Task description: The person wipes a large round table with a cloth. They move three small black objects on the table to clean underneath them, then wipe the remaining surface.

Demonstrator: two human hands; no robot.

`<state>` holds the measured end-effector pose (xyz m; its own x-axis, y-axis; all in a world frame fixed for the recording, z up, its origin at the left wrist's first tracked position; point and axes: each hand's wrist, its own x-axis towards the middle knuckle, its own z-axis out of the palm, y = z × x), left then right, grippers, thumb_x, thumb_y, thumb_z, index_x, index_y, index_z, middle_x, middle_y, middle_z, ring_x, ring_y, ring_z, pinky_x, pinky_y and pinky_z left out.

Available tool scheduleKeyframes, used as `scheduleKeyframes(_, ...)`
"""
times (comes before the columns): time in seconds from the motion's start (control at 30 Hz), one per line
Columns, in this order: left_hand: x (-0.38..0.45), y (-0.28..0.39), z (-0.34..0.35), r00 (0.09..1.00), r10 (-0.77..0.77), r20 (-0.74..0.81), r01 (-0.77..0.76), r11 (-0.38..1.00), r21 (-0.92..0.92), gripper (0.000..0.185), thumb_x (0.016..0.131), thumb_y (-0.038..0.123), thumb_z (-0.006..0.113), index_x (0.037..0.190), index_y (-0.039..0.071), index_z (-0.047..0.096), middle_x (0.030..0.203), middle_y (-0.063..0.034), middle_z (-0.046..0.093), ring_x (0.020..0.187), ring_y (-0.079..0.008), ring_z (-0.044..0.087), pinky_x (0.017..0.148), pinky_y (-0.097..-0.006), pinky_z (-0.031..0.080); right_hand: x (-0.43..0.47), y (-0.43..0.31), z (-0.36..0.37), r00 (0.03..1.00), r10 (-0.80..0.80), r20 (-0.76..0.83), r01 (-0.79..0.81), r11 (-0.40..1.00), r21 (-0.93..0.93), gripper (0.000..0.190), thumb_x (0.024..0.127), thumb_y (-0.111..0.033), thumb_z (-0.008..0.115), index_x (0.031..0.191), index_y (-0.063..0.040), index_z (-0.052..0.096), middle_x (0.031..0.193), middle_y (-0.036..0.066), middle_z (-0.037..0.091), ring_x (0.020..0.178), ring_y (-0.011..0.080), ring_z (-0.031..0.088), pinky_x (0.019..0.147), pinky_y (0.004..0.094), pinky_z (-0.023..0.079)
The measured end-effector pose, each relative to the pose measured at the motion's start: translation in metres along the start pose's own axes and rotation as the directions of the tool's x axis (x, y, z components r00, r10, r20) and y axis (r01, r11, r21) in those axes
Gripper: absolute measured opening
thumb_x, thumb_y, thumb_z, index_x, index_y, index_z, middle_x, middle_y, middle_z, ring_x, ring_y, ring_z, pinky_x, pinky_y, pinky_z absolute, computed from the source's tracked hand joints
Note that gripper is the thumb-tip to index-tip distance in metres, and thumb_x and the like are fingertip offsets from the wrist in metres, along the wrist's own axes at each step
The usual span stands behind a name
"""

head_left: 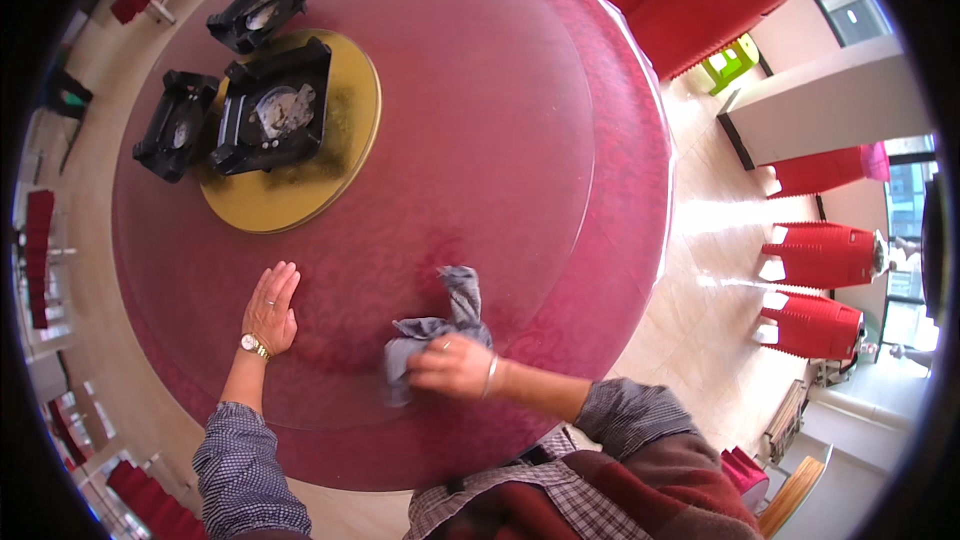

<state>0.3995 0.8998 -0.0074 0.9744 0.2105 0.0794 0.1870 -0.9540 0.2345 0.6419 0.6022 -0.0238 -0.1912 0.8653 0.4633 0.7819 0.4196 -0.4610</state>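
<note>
Before me is a large round table (pixel 480 127) with a dark red patterned cover. My right hand (pixel 454 366) presses a crumpled grey cloth (pixel 465 300) against the tabletop near its front edge; hand and cloth are slightly blurred. One end of the cloth reaches away from me. To the left, my left hand (pixel 274 311) is over the tabletop with nothing in it, the thumb apart from the fingers; whether the palm touches the surface I cannot tell. A wristwatch (pixel 255 346) circles the left wrist and a bracelet (pixel 490 375) the right.
Beyond my left hand, a gold disc (pixel 345 142) bears a black stove-like stand (pixel 232 120) with a crumpled grey piece inside. Two similar black stands (pixel 172 127) (pixel 262 7) sit beside it. Stacked red plastic stools (pixel 817 255) and a green stool (pixel 731 64) stand right of the table.
</note>
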Motion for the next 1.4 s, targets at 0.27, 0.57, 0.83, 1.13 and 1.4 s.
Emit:
scheduleKeyframes(0.27,-0.002,-0.004,-0.001,0.999,0.031,-0.024,-0.031,1.000,0.006,0.065,0.078,0.003,0.050,0.143,0.004,0.044,0.150,-0.0129,0.043,0.142,-0.0324,0.040,0.120,-0.0492,0.030,-0.054,0.211,-0.210,0.419,0.748,-0.515,-0.903,0.282,-0.324,0.019,0.087,-0.018,0.066,0.104,-0.009,0.070,0.102,0.015,0.066,0.105,0.0339,0.060,0.091,0.0446,0.051)
scheduleKeyframes(0.57,0.090,0.092,0.021,0.899,-0.205,-0.386,0.217,0.976,-0.011,0.044,0.086,0.001,0.052,0.129,0.008,0.061,0.141,-0.0104,0.053,0.137,-0.0302,0.045,0.115,-0.0525,0.034,0.001,-0.012,-0.143,0.844,0.441,-0.307,-0.497,0.857,-0.136,0.051,0.079,-0.008,0.074,0.128,-0.011,0.060,0.118,0.011,0.064,0.103,0.0314,0.066,0.085,0.0415,0.054)
scheduleKeyframes(0.83,0.156,0.125,0.076,0.848,-0.451,-0.279,0.441,0.892,-0.103,0.056,0.094,0.023,0.058,0.148,0.017,0.045,0.159,-0.0093,0.034,0.147,-0.0331,0.031,0.120,-0.0558,0.021,0.021,-0.038,-0.012,0.902,0.426,0.068,-0.418,0.902,-0.104,0.049,0.074,-0.025,0.075,0.121,-0.020,0.062,0.119,0.003,0.059,0.103,0.0231,0.057,0.084,0.0391,0.048)
scheduleKeyframes(1.13,0.159,0.135,0.064,0.885,-0.422,-0.194,0.425,0.905,-0.028,0.062,0.094,0.020,0.055,0.153,0.014,0.037,0.162,-0.0102,0.029,0.150,-0.0325,0.026,0.122,-0.0527,0.019,-0.068,0.236,-0.217,0.703,0.667,-0.245,-0.609,0.387,-0.693,0.012,0.077,-0.021,0.065,0.079,-0.011,0.060,0.075,0.011,0.058,0.071,0.0312,0.059,0.060,0.0463,0.048)
scheduleKeyframes(1.4,0.169,0.148,0.053,0.821,-0.538,-0.190,0.540,0.840,-0.048,0.058,0.089,0.012,0.057,0.146,0.015,0.044,0.159,-0.0074,0.033,0.148,-0.0324,0.028,0.122,-0.0544,0.020,-0.032,0.255,-0.299,0.713,0.651,-0.261,-0.693,0.710,-0.123,0.027,0.081,-0.026,0.076,0.092,-0.006,0.062,0.100,0.016,0.064,0.092,0.0370,0.062,0.074,0.0483,0.049)
